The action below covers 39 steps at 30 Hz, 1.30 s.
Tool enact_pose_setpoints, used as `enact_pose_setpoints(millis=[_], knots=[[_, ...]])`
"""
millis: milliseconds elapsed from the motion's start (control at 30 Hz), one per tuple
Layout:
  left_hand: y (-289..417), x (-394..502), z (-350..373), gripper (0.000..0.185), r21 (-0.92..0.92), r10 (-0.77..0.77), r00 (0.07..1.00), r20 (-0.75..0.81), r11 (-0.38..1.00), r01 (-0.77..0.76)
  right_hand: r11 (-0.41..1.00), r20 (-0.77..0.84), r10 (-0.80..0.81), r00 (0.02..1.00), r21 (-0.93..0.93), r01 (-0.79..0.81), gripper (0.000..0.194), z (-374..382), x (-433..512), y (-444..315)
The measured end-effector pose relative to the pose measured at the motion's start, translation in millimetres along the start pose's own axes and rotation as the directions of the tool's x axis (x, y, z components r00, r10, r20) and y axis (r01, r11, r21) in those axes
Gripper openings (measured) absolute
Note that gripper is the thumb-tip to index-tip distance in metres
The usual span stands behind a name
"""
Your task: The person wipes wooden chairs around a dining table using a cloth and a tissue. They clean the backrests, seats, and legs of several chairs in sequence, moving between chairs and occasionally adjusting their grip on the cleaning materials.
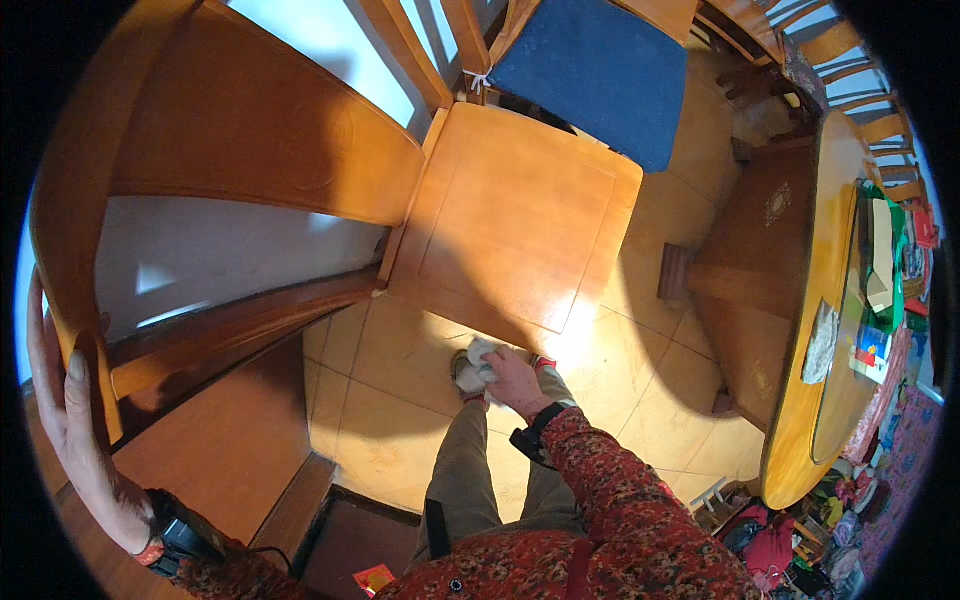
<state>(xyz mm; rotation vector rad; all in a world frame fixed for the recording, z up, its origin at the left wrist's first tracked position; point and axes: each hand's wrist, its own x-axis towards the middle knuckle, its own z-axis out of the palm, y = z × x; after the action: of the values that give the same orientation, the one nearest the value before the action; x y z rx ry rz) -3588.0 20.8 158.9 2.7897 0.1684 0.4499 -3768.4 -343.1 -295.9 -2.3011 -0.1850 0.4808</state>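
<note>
A wooden chair (517, 217) stands before me, its bare, glossy seat seen from above. My left hand (82, 435) grips the top end of its backrest (247, 142), the thumb on the near side and the fingers on the far side. My right hand (517, 379) is shut on a crumpled white cloth (474, 367), held low in front of my body near the seat's front edge. From above, the cloth overlaps one of my shoes. Whether it touches the chair cannot be told.
Beyond this chair is another with a blue seat cushion (600, 75) tied on. An oval wooden table (791, 420) on a panelled base stands at the right, with a grey cloth (821, 343) and several items on it. Bags and clutter (780, 547) lie at lower right. Tiled floor (637, 367) shows between.
</note>
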Motion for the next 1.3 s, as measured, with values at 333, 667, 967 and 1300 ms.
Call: enact_pose_setpoints(millis=[333,667,967,1300], knots=[[11,-5,2,0.071,-0.176,-0.029,1.000,0.000,0.984,0.029,0.979,-0.480,0.071,0.874,-0.135,-0.153,0.053,-109,-4,42],[7,-17,2,0.075,-0.005,-0.099,0.991,-0.088,0.995,0.099,0.830,0.075,-0.427,0.901,-0.363,0.424,0.053,15,139,-26],[-49,-8,-21,0.083,0.291,0.000,1.000,0.013,0.957,-0.004,0.678,0.146,-0.410,0.900,-0.612,0.408,0.063,-84,234,-19],[-21,-8,-20,0.079,-0.014,-0.113,0.992,0.050,0.993,0.114,0.817,-0.335,0.311,0.889,-0.383,-0.430,0.060,-210,258,87]])
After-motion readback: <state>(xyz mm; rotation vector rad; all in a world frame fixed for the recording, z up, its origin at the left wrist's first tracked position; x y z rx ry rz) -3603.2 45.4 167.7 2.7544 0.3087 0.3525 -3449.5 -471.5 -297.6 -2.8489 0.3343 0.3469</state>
